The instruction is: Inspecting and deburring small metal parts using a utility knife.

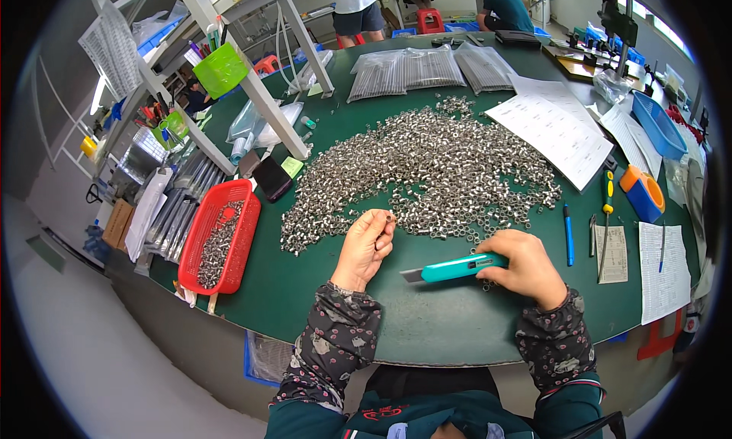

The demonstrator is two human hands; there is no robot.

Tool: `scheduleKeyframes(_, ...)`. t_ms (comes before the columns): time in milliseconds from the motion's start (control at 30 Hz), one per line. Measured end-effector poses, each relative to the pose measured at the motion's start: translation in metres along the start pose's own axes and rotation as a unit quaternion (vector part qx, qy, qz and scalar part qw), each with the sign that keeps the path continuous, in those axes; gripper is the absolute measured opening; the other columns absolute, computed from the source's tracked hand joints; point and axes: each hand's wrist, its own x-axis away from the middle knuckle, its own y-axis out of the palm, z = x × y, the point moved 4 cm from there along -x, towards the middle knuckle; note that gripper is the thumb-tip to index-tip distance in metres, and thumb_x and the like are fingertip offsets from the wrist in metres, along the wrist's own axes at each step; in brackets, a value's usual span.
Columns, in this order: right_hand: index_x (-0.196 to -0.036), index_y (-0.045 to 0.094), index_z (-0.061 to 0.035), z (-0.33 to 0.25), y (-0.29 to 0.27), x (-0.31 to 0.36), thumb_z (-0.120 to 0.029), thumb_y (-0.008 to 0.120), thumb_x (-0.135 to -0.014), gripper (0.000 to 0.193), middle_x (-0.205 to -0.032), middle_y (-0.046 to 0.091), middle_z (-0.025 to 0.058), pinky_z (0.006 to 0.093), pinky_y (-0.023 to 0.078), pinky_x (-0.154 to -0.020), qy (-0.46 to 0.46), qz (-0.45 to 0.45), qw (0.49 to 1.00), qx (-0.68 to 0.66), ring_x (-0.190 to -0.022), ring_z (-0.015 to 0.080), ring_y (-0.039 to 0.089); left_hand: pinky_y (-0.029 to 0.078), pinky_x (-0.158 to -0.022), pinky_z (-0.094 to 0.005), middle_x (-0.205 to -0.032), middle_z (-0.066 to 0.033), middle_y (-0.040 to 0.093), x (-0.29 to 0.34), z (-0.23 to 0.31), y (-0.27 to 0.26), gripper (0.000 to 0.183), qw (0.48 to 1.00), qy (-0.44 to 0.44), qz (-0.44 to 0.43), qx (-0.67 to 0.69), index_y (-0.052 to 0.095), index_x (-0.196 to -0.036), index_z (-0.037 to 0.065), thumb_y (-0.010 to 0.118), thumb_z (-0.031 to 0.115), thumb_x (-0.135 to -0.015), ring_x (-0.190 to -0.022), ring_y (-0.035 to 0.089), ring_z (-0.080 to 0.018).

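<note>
My left hand (366, 248) pinches one small metal ring (390, 217) between thumb and fingertips, just in front of the heap. A teal utility knife (457, 267) is gripped in my right hand (526, 265), its blade (412, 275) out and pointing left toward my left hand. Blade and ring are apart. Beyond both hands spreads a wide heap of small silvery metal rings (427, 161) on the green table (427, 332). A few loose rings lie under and beside my right hand, partly hidden by it.
A red plastic basket (248, 245) with metal pieces stands at the left edge. Paper sheets (553, 130), a blue pen (569, 237), a yellow-green screwdriver (608, 191) and a tape dispenser (642, 193) lie to the right. Bagged rods (404, 69) lie at the back. A shelf leg (267, 111) rises at left.
</note>
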Motion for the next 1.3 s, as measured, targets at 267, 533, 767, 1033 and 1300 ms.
scheduleKeyframes(267,-0.086,0.061,-0.0059,0.006,0.006,0.002,-0.019,0.068,-0.068,0.023,-0.076,0.06,0.0104,0.035,0.046,-0.062,0.043,-0.008,0.994,-0.1,-0.07,0.0284,0.059,0.024,-0.037,-0.0151,-0.079,-0.005,0.047,0.0,0.002,0.004,0.012,0.998,-0.007,-0.02,0.06,0.052,-0.095,0.004,0.046,0.013,-0.09,-0.05,0.035,-0.0041)
scheduleKeyframes(533,-0.091,0.058,-0.0045,0.015,0.017,0.003,-0.022,0.067,-0.07,0.028,-0.072,0.061,0.013,0.0339,0.046,-0.058,0.109,0.063,0.985,-0.114,-0.064,0.0269,0.06,0.025,-0.037,-0.0149,-0.077,-0.0038,0.05,0.0,-0.002,0.005,0.017,0.998,-0.016,-0.004,0.053,0.054,-0.096,0.002,0.046,0.015,-0.09,-0.05,0.035,-0.0036)
scheduleKeyframes(767,-0.091,0.059,-0.0053,0.013,0.023,0.003,-0.023,0.062,-0.077,0.023,-0.063,0.059,0.0094,0.0324,0.043,-0.052,0.151,0.032,0.974,-0.163,-0.053,0.0212,0.058,0.024,-0.037,-0.0155,-0.07,-0.0007,0.048,0.001,-0.005,0.007,0.021,0.997,-0.03,-0.046,0.049,0.053,-0.095,0.001,0.045,0.02,-0.091,-0.05,0.034,-0.0043)
scheduleKeyframes(1033,-0.09,0.061,-0.0072,0.015,0.028,0.005,-0.028,0.059,-0.079,0.023,-0.06,0.057,0.0107,0.033,0.043,-0.052,0.161,0.01,0.971,-0.177,-0.054,0.0219,0.056,0.024,-0.037,-0.0149,-0.067,0.0009,0.048,0.004,-0.004,0.012,0.02,1.0,-0.02,-0.02,0.002,0.055,-0.094,0.001,0.047,0.019,-0.091,-0.048,0.034,-0.0028)
scheduleKeyframes(1300,-0.092,0.058,-0.0065,-0.008,0.015,0.004,-0.02,0.065,-0.073,0.025,-0.07,0.054,0.0095,0.0348,0.042,-0.052,-0.013,0.139,0.988,0.068,-0.06,0.0266,0.054,0.023,-0.037,-0.015,-0.06,0.0024,0.046,0.004,-0.005,0.011,0.022,0.996,-0.012,0.009,-0.083,0.056,-0.089,0.0,0.048,0.02,-0.09,-0.043,0.031,-0.0007)
